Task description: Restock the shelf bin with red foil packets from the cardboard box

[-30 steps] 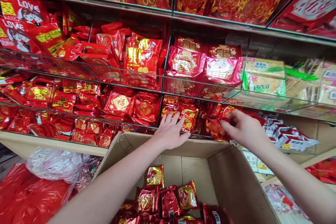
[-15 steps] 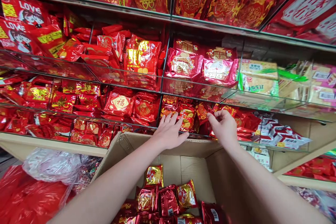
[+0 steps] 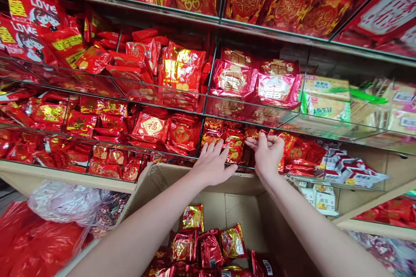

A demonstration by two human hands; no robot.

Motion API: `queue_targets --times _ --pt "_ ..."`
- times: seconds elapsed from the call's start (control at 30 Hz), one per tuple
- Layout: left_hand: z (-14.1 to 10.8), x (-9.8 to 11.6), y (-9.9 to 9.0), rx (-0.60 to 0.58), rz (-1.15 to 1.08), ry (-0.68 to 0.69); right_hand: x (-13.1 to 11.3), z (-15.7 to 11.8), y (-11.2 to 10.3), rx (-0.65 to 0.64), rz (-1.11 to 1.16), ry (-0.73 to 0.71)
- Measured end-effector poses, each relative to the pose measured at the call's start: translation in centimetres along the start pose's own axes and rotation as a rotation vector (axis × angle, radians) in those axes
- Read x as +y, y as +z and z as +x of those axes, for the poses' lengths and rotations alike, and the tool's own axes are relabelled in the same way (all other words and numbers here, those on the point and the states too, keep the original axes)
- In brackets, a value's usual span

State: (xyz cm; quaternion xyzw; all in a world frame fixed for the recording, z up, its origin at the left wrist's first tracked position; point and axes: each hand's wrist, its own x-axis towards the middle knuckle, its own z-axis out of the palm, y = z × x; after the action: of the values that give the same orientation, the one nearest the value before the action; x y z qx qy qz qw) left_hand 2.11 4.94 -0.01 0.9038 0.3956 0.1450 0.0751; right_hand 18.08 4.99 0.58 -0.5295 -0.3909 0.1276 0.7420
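An open brown cardboard box (image 3: 242,210) holds small red-and-gold foil packets (image 3: 212,249) heaped at its near end, lying at mixed angles. Beyond its far wall, a clear-fronted shelf compartment holds rows of similar packets. The left hand (image 3: 212,164) is spread open, fingers over the compartment's front-left packets. Between the hands, a shiny red-and-gold rectangular packet (image 3: 234,143) turns its printed face toward the near side, long axis running near to far. The right hand (image 3: 269,151) points left, its fingertips at a partly hidden red-and-gold packet (image 3: 255,131); whether they grip it, I cannot tell, nor its long axis.
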Motion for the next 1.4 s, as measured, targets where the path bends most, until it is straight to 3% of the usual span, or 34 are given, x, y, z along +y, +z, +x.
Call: queue_targets --times 0.1,0.3,0.43,0.6,0.77,0.93,1.2,1.33,1.4 --pt "0.0 0.0 0.0 0.004 0.0 0.004 0.5 0.4 0.2 -0.011 -0.153 -0.058" --pt "-0.1 -0.1 0.1 0.004 -0.008 0.001 -0.3 0.9 0.4 -0.271 -0.975 -0.366" --pt "-0.1 -0.1 0.1 0.009 -0.018 0.003 -0.9 0.8 0.4 -0.401 -1.344 -0.335" --pt "-0.1 -0.1 0.1 0.003 -0.014 0.004 -1.2 1.2 0.4 -0.38 -1.399 -0.322" --pt "-0.1 -0.1 0.1 0.0 -0.004 0.004 -2.4 3.7 1.4 -0.629 -1.444 -0.135" --pt "-0.2 -0.1 0.0 0.001 -0.006 0.004 -3.4 4.7 1.3 -0.713 -1.437 -0.146" --pt "-0.1 -0.1 0.2 0.02 0.009 0.015 -3.3 2.6 -0.6 -0.691 -1.509 -0.253" --pt "0.0 -0.2 0.2 0.021 0.016 0.021 -5.1 0.1 -2.0 -0.59 -1.486 -0.354" --pt "0.0 -0.1 0.2 0.016 0.017 0.021 -6.4 -2.2 -3.4 -0.681 -1.405 -0.405"
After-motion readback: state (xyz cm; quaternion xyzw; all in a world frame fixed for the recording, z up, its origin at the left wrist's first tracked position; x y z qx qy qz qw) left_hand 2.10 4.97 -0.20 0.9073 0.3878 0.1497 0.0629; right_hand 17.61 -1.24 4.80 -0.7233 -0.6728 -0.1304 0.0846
